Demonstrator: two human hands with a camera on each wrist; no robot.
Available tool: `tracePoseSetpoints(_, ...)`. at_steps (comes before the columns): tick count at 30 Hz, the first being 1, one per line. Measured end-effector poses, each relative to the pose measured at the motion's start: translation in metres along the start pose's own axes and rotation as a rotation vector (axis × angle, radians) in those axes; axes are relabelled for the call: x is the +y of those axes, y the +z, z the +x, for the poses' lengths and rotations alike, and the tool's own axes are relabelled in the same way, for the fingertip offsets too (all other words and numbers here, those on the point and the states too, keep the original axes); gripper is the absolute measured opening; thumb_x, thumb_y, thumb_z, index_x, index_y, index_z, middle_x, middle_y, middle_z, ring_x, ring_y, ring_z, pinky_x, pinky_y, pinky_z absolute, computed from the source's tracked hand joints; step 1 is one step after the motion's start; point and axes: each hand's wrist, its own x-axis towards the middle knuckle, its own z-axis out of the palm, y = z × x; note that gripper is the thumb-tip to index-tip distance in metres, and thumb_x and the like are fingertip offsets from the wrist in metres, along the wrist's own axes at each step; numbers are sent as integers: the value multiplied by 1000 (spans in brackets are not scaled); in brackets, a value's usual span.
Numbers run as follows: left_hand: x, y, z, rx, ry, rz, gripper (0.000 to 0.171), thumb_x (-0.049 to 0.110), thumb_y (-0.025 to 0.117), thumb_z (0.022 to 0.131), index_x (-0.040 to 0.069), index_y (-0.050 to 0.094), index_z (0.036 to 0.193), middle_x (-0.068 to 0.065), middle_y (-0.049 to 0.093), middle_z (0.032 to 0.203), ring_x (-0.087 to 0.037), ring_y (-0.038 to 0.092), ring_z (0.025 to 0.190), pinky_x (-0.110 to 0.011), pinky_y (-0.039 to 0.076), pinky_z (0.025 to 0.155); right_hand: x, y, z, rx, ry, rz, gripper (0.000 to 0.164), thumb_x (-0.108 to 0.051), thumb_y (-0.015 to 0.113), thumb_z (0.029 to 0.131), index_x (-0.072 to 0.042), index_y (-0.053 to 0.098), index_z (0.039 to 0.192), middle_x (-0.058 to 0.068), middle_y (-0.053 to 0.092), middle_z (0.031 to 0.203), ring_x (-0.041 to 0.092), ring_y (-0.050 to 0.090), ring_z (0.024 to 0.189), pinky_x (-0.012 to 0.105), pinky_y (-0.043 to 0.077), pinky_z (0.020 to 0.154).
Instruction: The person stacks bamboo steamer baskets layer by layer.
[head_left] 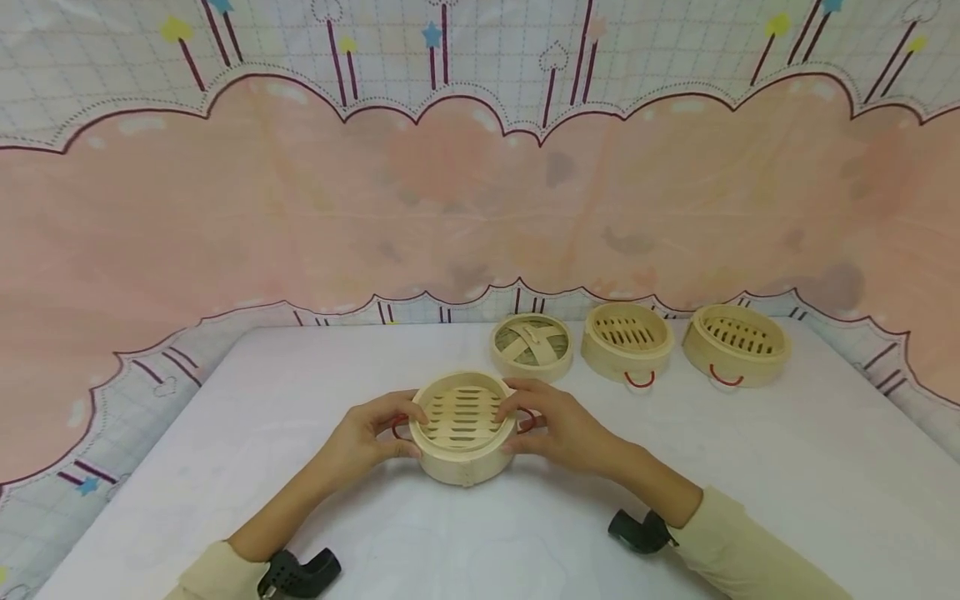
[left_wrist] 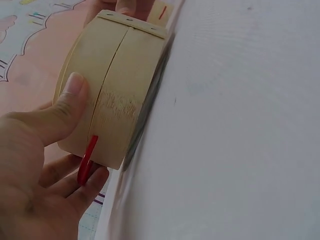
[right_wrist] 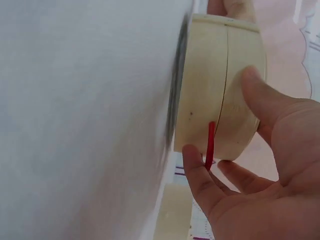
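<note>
A round bamboo steamer basket [head_left: 463, 468] with a slatted top is in the middle of the white table, between both hands. My left hand [head_left: 372, 433] grips its left side, thumb on the near wall and fingers over the rim. Opposite it, my right hand [head_left: 558, 427] holds the right side the same way. A red loop handle [left_wrist: 87, 162] sticks out by the left fingers, and another red loop handle [right_wrist: 210, 145] is beside the right fingers. A dark shadow lies under the basket; whether its base touches the table I cannot tell.
Along the back of the table [head_left: 360, 358] stand a steamer piece with a woven crossed top [head_left: 531, 367] and two slatted steamer baskets, one in the middle [head_left: 622, 362] and one at the right [head_left: 738, 371], each with a red handle. A patterned cloth [head_left: 450, 208] hangs behind.
</note>
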Motion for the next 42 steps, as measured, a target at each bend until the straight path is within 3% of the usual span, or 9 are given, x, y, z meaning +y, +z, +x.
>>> tracePoseSetpoints(7,-8,0,-1,17,40,-20,35,5,81,70,11,66,102,-14,55,132,-32,46,125,-26,41,101,0,2,0,13,9,-61,28,-13,79,79,-15,68,105,14,44,141,28,42,128,39,47,96)
tracePoseSetpoints(11,-10,0,-2,27,55,-31,35,3,81,70,9,66,102,-15,54,132,-33,46,125,-24,40,101,2,3,1,11,-20,-76,28,-12,77,81,-14,68,107,15,45,140,26,53,109,38,47,91)
tracePoseSetpoints(15,-12,1,-4,44,56,-36,35,2,80,70,8,66,102,-17,53,133,-31,46,125,-22,39,101,3,3,1,1,-41,-77,27,-13,75,83,-14,66,109,16,43,142,24,54,93,35,46,81)
tracePoseSetpoints(24,-17,6,-9,79,44,-115,45,-1,77,75,-1,60,117,-21,50,136,-13,51,120,-24,45,96,5,3,0,-25,-3,-58,27,-15,73,85,-15,65,111,15,41,144,23,50,105,38,45,89)
tracePoseSetpoints(32,-18,8,-12,98,65,-177,41,-5,73,78,-4,60,117,-20,48,137,-16,54,116,-26,49,90,6,1,-2,-44,14,-57,33,-21,73,86,-15,65,117,16,37,148,24,53,107,36,50,86)
tracePoseSetpoints(35,-18,8,-13,110,58,-159,40,-3,74,78,-2,61,116,-18,48,138,-16,53,118,-25,48,91,7,-3,-3,-38,-3,-58,33,-20,71,87,-16,65,119,15,39,146,26,50,119,35,50,90)
tracePoseSetpoints(39,-18,7,-13,115,62,-135,41,-2,76,78,-1,62,116,-17,49,137,-18,49,123,-26,45,95,8,-11,-4,0,-6,-28,30,-15,69,89,-15,65,119,12,43,145,27,39,133,38,49,93)
tracePoseSetpoints(42,-18,7,-12,116,64,-128,41,-2,76,77,0,63,116,-16,50,137,-21,47,126,-27,43,99,11,-19,-5,49,7,-32,29,-12,68,90,-14,65,118,11,44,144,26,38,134,41,50,91)
